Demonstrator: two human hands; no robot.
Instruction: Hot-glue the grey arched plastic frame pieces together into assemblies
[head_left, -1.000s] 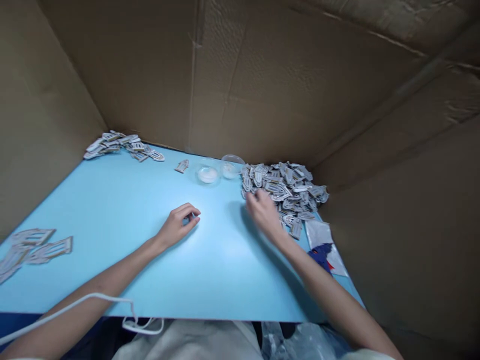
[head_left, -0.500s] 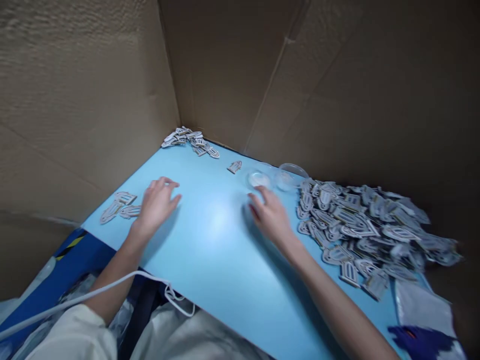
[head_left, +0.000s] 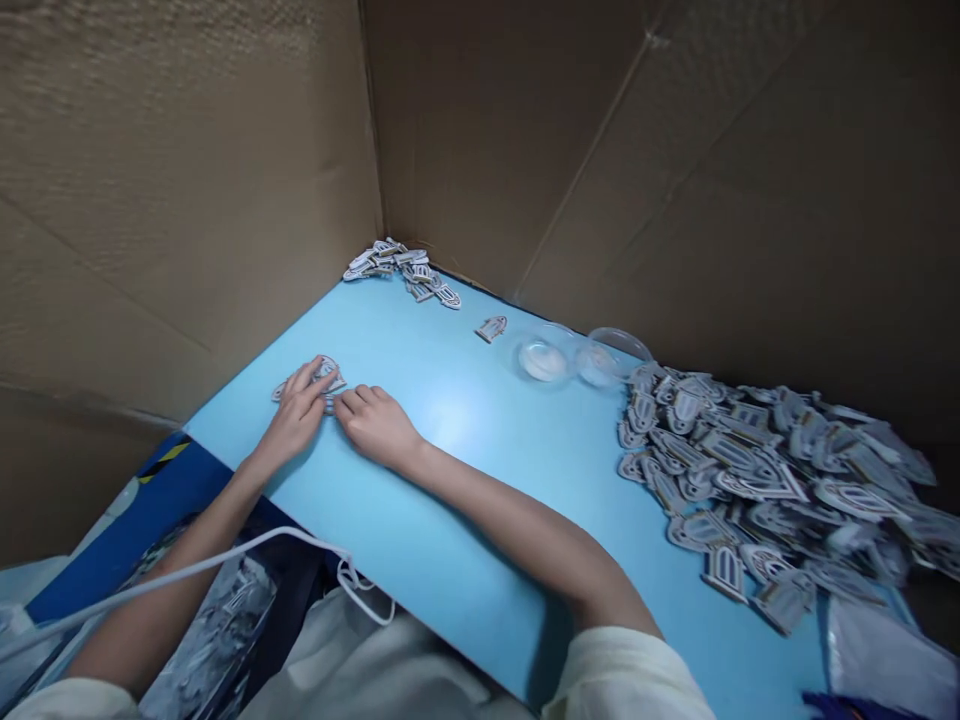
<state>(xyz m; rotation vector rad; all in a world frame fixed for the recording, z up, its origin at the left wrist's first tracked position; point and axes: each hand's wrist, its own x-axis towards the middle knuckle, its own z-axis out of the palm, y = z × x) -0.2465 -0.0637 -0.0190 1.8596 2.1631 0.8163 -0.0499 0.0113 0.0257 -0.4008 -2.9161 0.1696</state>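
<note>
At the left part of the light-blue table, my left hand (head_left: pixel 297 410) lies with its fingers stretched out over a few flat, arch-shaped white and grey pieces (head_left: pixel 330 368). Its fingertips touch the top piece and partly cover the others. Close beside it, my right hand (head_left: pixel 381 428) is closed, its fingertips at the near edge of these pieces, by the left thumb. What the right fingers pinch is hidden.
A large heap of similar pieces (head_left: pixel 720 450) covers the table's right side. A smaller pile (head_left: pixel 401 265) sits in the far corner, and a single piece (head_left: pixel 492 328) lies near two clear round dishes (head_left: pixel 543 360). Cardboard walls (head_left: pixel 480 150) stand behind; a white cable (head_left: pixel 225 552) crosses my left arm.
My right hand has swung left from near the dishes to beside my left hand, its fingers now closed. My left hand has moved onto the pieces at the left. The view has shifted slightly.
</note>
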